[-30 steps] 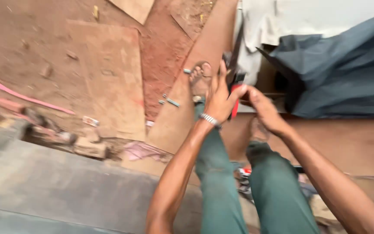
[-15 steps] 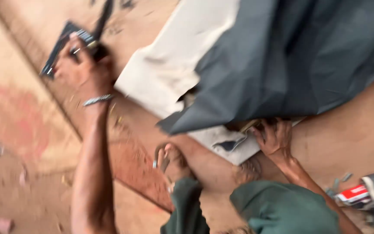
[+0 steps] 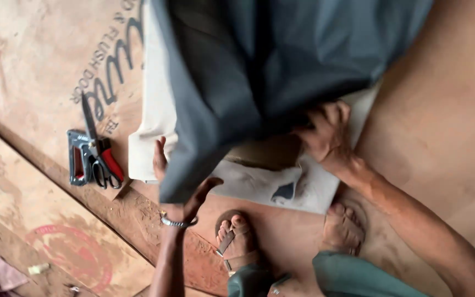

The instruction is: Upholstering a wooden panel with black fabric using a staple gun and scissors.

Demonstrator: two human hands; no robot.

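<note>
Gripping the dark grey fabric (image 3: 259, 71), left hand (image 3: 180, 181) and right hand (image 3: 325, 135) each keep a closed grip

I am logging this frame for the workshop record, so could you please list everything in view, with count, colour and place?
fabric sheet: one, dark grey-blue, draped over the top centre
padded panel: one, cream, lying under the fabric
staple gun: one, grey metal, on the board at left
scissors: one pair, red and black handles, lying across the staple gun
plywood board: one, brown, under everything
scrap: one, pale, lower left floor
bracelet: one, silver, on the left wrist
feet: two, in sandals, bottom centre
left hand: gripping the fabric's lower edge
right hand: fingers tucked under the fabric
</note>
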